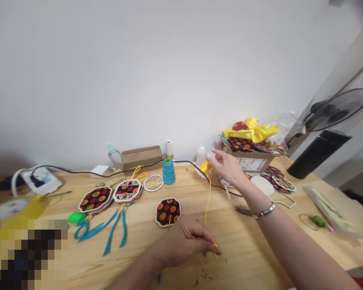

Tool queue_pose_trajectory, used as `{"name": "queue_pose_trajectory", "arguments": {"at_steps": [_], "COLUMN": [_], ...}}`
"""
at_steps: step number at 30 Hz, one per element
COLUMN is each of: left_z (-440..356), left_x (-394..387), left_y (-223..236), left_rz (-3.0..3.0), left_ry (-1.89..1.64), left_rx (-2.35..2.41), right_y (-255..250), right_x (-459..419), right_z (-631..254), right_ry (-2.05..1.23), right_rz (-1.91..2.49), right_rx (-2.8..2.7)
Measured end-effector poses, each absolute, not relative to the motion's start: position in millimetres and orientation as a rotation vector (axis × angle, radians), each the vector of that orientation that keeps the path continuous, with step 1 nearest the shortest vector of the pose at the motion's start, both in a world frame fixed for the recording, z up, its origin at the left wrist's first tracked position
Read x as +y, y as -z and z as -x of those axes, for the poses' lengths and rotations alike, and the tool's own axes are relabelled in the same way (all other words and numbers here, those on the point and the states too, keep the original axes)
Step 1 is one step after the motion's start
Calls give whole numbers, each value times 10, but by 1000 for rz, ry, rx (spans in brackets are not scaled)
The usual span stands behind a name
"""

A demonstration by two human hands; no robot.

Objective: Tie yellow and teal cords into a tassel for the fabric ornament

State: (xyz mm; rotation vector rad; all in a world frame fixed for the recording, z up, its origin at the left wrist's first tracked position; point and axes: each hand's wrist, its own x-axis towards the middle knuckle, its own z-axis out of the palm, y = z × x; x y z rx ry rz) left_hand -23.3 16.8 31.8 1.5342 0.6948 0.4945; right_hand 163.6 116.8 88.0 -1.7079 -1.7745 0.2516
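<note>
My left hand (184,241) is over the near middle of the table, thumb and finger pinched on a thin yellow cord (208,201). Farther back, my right hand (226,166) has its fingers closed at the top of a tilted spool of yellow cord (205,167). The cord runs from this spool down toward my left hand, and a loose loop hangs below the pinch. Just beyond my left hand lies a dark flower-patterned panel (168,212) with a pale rim; a bit of yellow cord shows at its lower edge, partly hidden by the hand.
Stacked patterned panels (96,199) and a lattice-fronted stack (127,191) with teal ribbons lie left. A teal thread cone (168,172) stands behind. A black cable (187,162) crosses the back. A box of fabric (252,161), a dark-handled tool (243,210) and a black cylinder (317,155) are right.
</note>
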Motion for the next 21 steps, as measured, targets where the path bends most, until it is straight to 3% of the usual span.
{"name": "queue_pose_trajectory", "arguments": {"at_steps": [10, 17, 21], "left_z": [209, 279, 332], "left_x": [201, 218, 232], "left_y": [-271, -263, -307], "left_rz": [-1576, -1630, -1501], "left_ry": [-398, -343, -276], "left_rx": [742, 708, 595], "right_y": [-1002, -1284, -1423], "right_x": [1065, 938, 845], "right_z": [-1893, -2155, -2540], "right_ry": [-275, -1070, -1198], "right_rz": [1452, 1115, 1105], "right_rx": [-1599, -1262, -1376]}}
